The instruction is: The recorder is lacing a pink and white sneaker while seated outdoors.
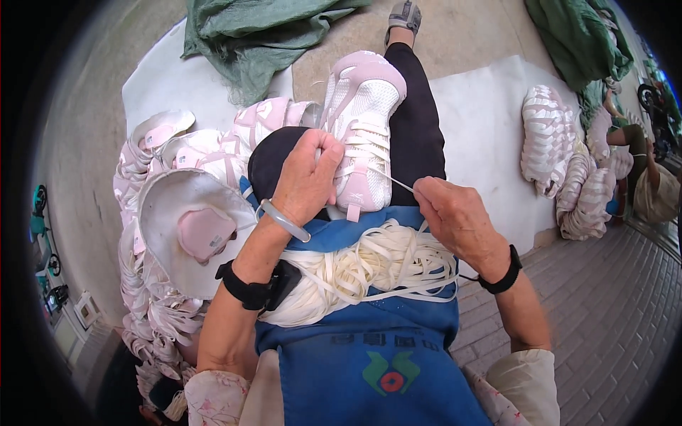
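A white and pink sneaker upper (368, 106) lies over my lap, its toe pointing away and its pink tongue (355, 188) toward me. White lace runs through its eyelets in several rows. My left hand (310, 174) is closed at the upper's left edge, fingers bent against it; what lies under the fingertips is partly hidden. To the right, my right hand (455, 216) pinches a white shoelace (400, 183), drawn taut from the eyelets. A loose heap of cream laces (369, 270) rests on my blue apron (320, 362), just below the upper.
Stacked pink and white uppers (160, 170) crowd my left side, one turned with its hollow inside (160, 227) showing. More bundled uppers (547, 142) lie on a white sheet (476, 106) at right. Green cloth (256, 35) lies at the far side. Another person (653, 188) sits at far right.
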